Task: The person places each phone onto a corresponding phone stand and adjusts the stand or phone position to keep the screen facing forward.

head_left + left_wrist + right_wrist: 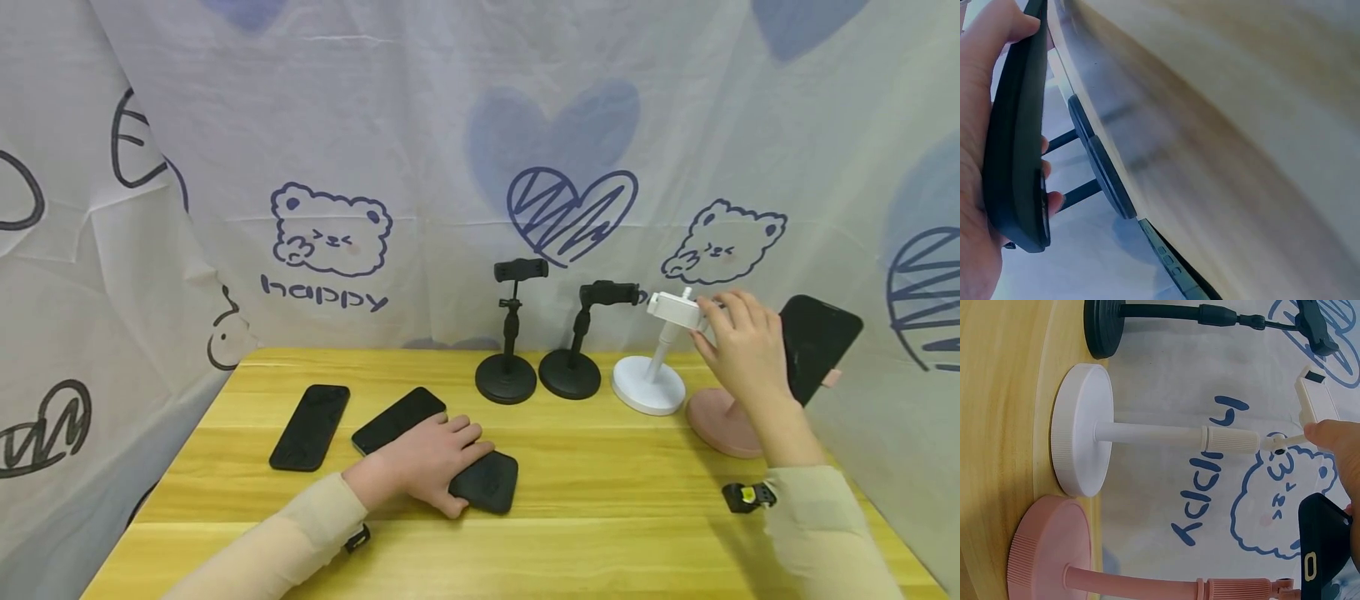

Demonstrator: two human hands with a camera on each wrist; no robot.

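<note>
My left hand (433, 458) grips a black phone (489, 483) by its long edges; in the left wrist view, thumb and fingertips wrap this dark phone (1015, 134). Just behind that hand another black phone (397, 418) lies on the table. On the right, my right hand (738, 343) holds the clamp of a white phone stand (648, 387) between thumb and fingers. The right wrist view shows the thumb against the white clamp (1316, 397), at the top of its pole. Beside the right hand a dark phone (817, 342) sits in a pink phone stand (722, 423).
Two black phone stands (506, 379) (570, 373) stand left of the white one, their clamps holding nothing. A third black phone (310, 427) lies flat at the left of the wooden table (600, 533). A printed cloth (435, 167) hangs behind.
</note>
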